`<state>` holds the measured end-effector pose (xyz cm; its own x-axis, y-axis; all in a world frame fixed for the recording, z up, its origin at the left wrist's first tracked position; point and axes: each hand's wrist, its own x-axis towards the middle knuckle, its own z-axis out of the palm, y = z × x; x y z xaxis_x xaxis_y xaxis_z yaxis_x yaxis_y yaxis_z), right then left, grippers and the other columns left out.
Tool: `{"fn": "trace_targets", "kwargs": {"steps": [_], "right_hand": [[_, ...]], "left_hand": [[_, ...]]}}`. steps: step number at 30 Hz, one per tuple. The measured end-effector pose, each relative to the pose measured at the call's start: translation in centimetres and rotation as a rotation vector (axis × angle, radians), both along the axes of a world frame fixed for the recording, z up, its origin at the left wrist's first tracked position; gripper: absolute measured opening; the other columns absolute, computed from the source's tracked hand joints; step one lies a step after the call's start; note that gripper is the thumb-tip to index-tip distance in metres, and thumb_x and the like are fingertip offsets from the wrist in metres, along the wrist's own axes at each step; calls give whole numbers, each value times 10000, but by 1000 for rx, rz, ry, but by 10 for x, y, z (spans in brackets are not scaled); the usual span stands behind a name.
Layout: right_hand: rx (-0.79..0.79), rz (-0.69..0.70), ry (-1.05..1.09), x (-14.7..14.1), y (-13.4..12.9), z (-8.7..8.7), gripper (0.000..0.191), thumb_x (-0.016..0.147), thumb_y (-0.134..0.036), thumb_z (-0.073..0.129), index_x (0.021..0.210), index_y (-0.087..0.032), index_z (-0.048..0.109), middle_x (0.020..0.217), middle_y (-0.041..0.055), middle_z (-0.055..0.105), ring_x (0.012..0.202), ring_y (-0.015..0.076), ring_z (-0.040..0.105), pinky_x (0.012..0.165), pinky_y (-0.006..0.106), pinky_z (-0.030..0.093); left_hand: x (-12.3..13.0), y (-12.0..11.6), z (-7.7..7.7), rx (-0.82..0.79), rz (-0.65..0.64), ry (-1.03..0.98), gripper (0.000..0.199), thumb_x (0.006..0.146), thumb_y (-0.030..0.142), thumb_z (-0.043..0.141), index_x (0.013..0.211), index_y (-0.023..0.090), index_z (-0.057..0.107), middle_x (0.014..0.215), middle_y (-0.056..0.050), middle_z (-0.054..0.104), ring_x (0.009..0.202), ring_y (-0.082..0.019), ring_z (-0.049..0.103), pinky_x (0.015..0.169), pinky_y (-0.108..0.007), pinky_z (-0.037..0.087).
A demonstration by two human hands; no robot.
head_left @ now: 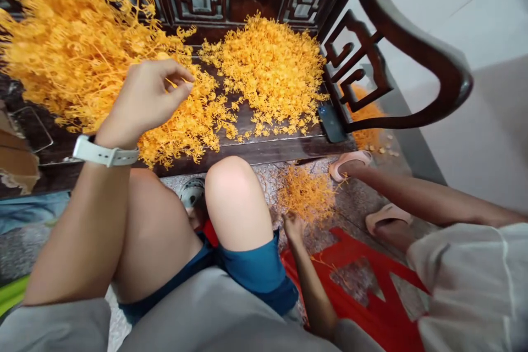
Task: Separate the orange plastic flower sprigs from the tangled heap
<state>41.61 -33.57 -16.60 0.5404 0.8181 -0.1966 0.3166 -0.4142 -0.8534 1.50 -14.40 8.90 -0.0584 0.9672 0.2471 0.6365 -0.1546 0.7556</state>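
Note:
My left hand (154, 93), with a pale watch strap on its wrist, hovers over orange plastic flower sprigs (181, 140) on the dark wooden bench. Its fingers curl loosely toward the thumb, with a gap between them and nothing visible in it. Low beside my knee, my right hand (293, 228) has its fingers drawn together. It is at the near edge of a heap of thin orange stems (307, 192) on the floor; whatever it may hold is too small to make out. A rounded pile of orange flower pieces (274, 74) sits on the bench, right of my left hand.
A phone (332, 122) lies by the curved wooden armrest (445, 74). Torn cardboard (18, 148) stands at the left. Red plastic sheeting (371, 297) covers floor at the lower right. Another person's leg (433, 198) and pink shoes are close on that side.

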Motion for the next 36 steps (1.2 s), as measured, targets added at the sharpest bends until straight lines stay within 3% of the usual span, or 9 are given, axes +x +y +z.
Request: {"fn": "trace_targets", "kwargs": {"steps": [4, 8, 11, 14, 18, 21, 25, 31, 36], "right_hand": [[199, 187, 15, -25, 82, 56, 295, 861, -485, 651, 944, -205, 688, 948, 67, 721, 906, 217, 659, 881, 374, 538], [508, 751, -100, -94, 176, 126, 256, 1031, -442, 592, 1101, -228, 715, 1079, 71, 735, 972, 198, 672, 893, 346, 529], [415, 1071, -402, -155, 224, 141, 323, 1005, -459, 662, 1170, -185, 704, 1170, 115, 721, 1031, 235, 672, 880, 343, 519], [250, 1220, -772, -194, 248, 137, 203, 1017, -249, 607, 1175, -149, 686, 1207, 165, 724, 1058, 275, 686, 841, 343, 487], [271, 1123, -882, -187, 274, 154, 229, 989, -61, 492, 1071, -175, 673, 1133, 133, 756, 1037, 254, 692, 796, 316, 446], [392, 989, -864, -162, 293, 186, 225, 992, -60, 477, 1012, -175, 669, 1068, 116, 761, 1048, 255, 669, 807, 317, 433], [475, 904, -949, -141, 312, 217, 214, 1020, -98, 470, 1018, -161, 675, 1058, 130, 756, 1035, 271, 637, 820, 341, 429], [432, 868, -1014, -132, 328, 230, 211, 1032, -124, 481, 1049, -155, 689, 1080, 130, 756, 1028, 265, 625, 818, 340, 438], [459, 803, -1087, -118, 338, 243, 229, 1041, -133, 466, 1050, -137, 695, 1086, 151, 757, 1044, 282, 625, 833, 352, 438]], "left_hand": [[2, 7, -9, -15, -104, 71, 206, 893, 293, 728, 1038, 176, 817, 867, -54, 739, 775, -194, 578, 843, -324, 454], [12, 23, -28, -43, -253, 213, 256, 891, 297, 698, 1111, 220, 804, 1104, -90, 772, 1113, -302, 667, 1064, -397, 459], [18, 42, -48, -101, -324, 484, 413, 924, 257, 627, 1316, 185, 734, 1365, -151, 709, 1339, -353, 596, 1172, -464, 413], [21, 58, -61, -240, -342, 727, 618, 923, 247, 645, 1530, 155, 573, 1551, -206, 577, 1464, -376, 505, 1217, -497, 379], [12, 67, -68, -382, -237, 809, 1026, 846, 368, 807, 1705, 159, 285, 1736, -253, 314, 1616, -412, 287, 1280, -530, 280], [0, 69, -68, -268, -149, 721, 1121, 856, 529, 791, 1723, 141, 197, 1722, -270, 331, 1603, -430, 296, 1269, -530, 282], [-13, 74, -72, -173, -106, 666, 1051, 854, 682, 707, 1686, 177, 312, 1653, -229, 453, 1547, -432, 365, 1248, -524, 296], [-18, 80, -80, -300, -98, 728, 954, 754, 684, 751, 1528, 165, 546, 1589, -249, 519, 1483, -472, 419, 1196, -572, 349], [-15, 77, -74, -358, -114, 711, 928, 715, 680, 756, 1471, 173, 575, 1542, -242, 563, 1469, -460, 441, 1172, -545, 392]]}}
